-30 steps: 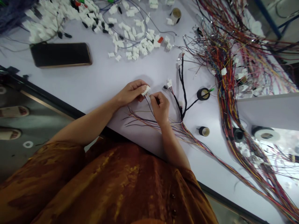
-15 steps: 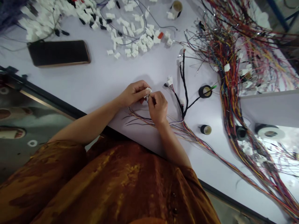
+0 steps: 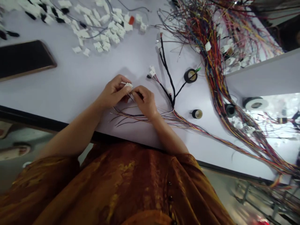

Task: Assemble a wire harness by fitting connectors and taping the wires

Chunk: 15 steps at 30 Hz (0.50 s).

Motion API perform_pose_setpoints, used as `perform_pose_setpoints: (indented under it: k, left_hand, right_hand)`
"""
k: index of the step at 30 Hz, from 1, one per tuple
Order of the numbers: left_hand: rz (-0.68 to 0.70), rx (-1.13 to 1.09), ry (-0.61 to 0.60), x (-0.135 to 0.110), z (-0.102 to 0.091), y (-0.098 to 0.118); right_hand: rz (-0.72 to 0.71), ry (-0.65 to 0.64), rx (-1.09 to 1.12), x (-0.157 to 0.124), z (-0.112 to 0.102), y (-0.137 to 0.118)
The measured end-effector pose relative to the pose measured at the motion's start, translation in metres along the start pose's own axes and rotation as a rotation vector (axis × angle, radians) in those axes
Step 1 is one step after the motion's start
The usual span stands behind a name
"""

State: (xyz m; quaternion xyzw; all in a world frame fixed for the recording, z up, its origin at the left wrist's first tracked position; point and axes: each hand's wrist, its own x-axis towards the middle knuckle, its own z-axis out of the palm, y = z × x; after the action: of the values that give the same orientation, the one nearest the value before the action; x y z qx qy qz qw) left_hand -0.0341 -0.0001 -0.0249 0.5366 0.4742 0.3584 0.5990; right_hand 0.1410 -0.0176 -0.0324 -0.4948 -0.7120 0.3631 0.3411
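Note:
My left hand (image 3: 113,92) holds a small white plastic connector (image 3: 127,85) between thumb and fingers. My right hand (image 3: 145,101) sits just beside it, its fingertips pinching a thin wire end (image 3: 133,97) at the connector. Loose coloured wires (image 3: 131,115) fan out beneath both hands. They belong to a wiring harness with black sleeved branches (image 3: 167,72), which lies to the right of my hands. A second white connector (image 3: 152,72) on that harness rests on the table, apart from my right hand.
A heap of white connectors (image 3: 100,31) lies at the top of the pale table (image 3: 70,93), beyond a black phone (image 3: 23,59). Black tape rolls (image 3: 190,76) stand right of the harness. A large tangle of coloured wires (image 3: 215,59) spreads across the right side.
The whole scene has shifted up and left as my head turned. Both hands stay together at the white connector, which now lies flatter, with my right fingertips at its wire end.

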Motion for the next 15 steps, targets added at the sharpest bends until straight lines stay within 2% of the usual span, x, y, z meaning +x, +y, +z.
perform_pose_setpoints:
  k: [3, 5, 9, 13, 15]
  left_hand:
    - [-0.035, -0.008, 0.076, -0.001, -0.003, 0.003]
    - [-0.054, -0.038, 0.118, 0.0, -0.005, 0.003]
    - [-0.084, -0.119, 0.113, 0.003, -0.005, -0.002]
    - [-0.067, -0.115, 0.15, 0.003, -0.005, -0.006]
    - [-0.051, -0.107, 0.146, 0.002, -0.005, -0.005]
  right_hand:
    - [0.076, -0.22, -0.013, -0.013, -0.034, 0.003]
    - [0.072, -0.271, -0.081, -0.026, -0.061, 0.01]
    - [0.032, -0.142, -0.26, -0.056, -0.102, 0.025]
    - [0.024, -0.067, -0.528, -0.085, -0.115, 0.035]
    - [0.029, -0.024, -0.594, -0.097, -0.118, 0.039]
